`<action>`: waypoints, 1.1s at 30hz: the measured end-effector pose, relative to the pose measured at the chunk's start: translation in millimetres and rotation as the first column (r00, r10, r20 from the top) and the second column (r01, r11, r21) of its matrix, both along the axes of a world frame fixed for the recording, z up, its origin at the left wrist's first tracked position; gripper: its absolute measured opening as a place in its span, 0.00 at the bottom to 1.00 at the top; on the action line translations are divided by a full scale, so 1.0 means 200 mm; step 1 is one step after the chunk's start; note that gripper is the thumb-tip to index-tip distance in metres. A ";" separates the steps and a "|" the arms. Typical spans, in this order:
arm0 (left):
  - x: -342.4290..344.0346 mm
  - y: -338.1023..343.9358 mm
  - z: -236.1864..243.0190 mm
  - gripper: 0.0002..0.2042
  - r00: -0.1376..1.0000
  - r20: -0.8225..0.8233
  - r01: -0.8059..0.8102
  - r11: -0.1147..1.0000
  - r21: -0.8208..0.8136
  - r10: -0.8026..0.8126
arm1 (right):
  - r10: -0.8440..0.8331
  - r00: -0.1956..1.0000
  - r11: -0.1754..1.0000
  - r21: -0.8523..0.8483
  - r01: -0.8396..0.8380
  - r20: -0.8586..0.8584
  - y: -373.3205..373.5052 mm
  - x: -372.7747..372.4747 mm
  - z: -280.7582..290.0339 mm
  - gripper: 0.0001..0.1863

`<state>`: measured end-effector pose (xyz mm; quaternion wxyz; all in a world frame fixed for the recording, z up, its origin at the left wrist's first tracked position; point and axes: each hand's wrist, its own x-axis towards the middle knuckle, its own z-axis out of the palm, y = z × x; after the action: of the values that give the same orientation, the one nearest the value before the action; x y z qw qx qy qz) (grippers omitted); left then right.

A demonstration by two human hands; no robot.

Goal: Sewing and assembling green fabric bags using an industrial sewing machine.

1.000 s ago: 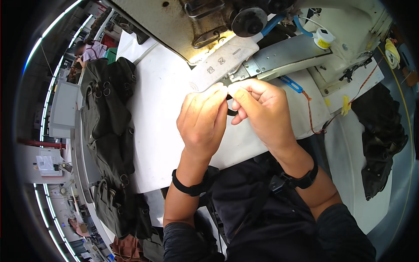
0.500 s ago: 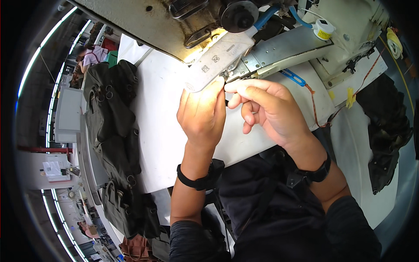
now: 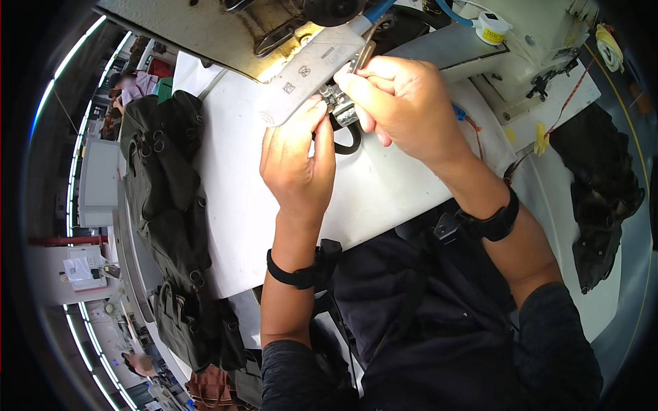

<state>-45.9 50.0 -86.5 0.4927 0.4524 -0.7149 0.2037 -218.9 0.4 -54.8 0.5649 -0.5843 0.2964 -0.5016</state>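
Observation:
My left hand (image 3: 298,161) is closed, thumb and fingertips pinched beside the metal foot parts (image 3: 340,106) of a sewing machine. A narrow black strap (image 3: 353,142) curves out from behind its thumb; the grip on it is partly hidden. My right hand (image 3: 411,106) is closed too, thumb and forefinger pressed on a slim metal piece (image 3: 365,55) standing above the foot. I cannot tell whether that piece belongs to the machine. A pale, rounded flat cover (image 3: 312,74) hangs just over my left fingertips and hides part of the stitching area.
The machine head (image 3: 199,34) spans the top, its lamp lit. Dark bags (image 3: 164,157) are heaped along the left of the white table (image 3: 233,198). More dark fabric (image 3: 596,198) lies at right. A white-and-yellow round container (image 3: 491,27) sits on the machine bed.
My right hand has risen from beside my left fingers to the slim metal piece and closed on it. My left hand has shifted slightly left. The black strap's curve now shows between the hands.

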 end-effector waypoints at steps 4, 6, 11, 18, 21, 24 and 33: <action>0.01 0.01 0.03 0.11 0.999 0.033 0.005 1.000 0.011 -0.005 | -0.052 0.999 0.998 -0.035 0.051 -0.004 0.02 0.02 -0.01 0.13; 0.02 0.02 0.04 0.10 0.999 0.049 -0.004 0.998 0.059 0.001 | -0.099 0.995 0.991 -0.095 0.096 -0.027 0.03 0.02 -0.01 0.14; 0.07 -0.03 0.02 0.13 0.993 0.059 0.105 0.994 -0.018 -0.104 | -0.072 0.997 0.997 -0.038 0.071 -0.019 0.02 0.02 -0.03 0.13; 0.11 0.02 0.12 0.12 0.985 0.030 0.160 0.970 0.184 -0.168 | -0.258 0.953 0.907 -0.381 0.181 -0.161 0.01 0.02 -0.04 0.07; 0.21 -0.05 0.24 0.22 0.925 0.275 0.170 0.934 0.314 -0.261 | -0.073 0.997 0.995 -0.071 0.074 0.006 -0.02 0.03 -0.06 0.13; 0.29 -0.17 0.24 0.26 0.784 0.600 -0.038 0.951 0.306 -0.162 | -0.199 0.977 0.873 -0.468 0.139 -0.082 -0.06 0.00 -0.08 0.07; 0.25 -0.02 0.31 0.25 0.704 0.710 -0.218 0.947 0.237 -0.016 | 0.001 0.994 0.989 -0.146 -0.017 -0.108 -0.04 -0.05 -0.08 0.07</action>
<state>3.4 45.8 -25.3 0.0956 0.4494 -0.8444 0.2753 -228.0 -6.6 -70.0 0.5057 -0.6518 0.2862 -0.4874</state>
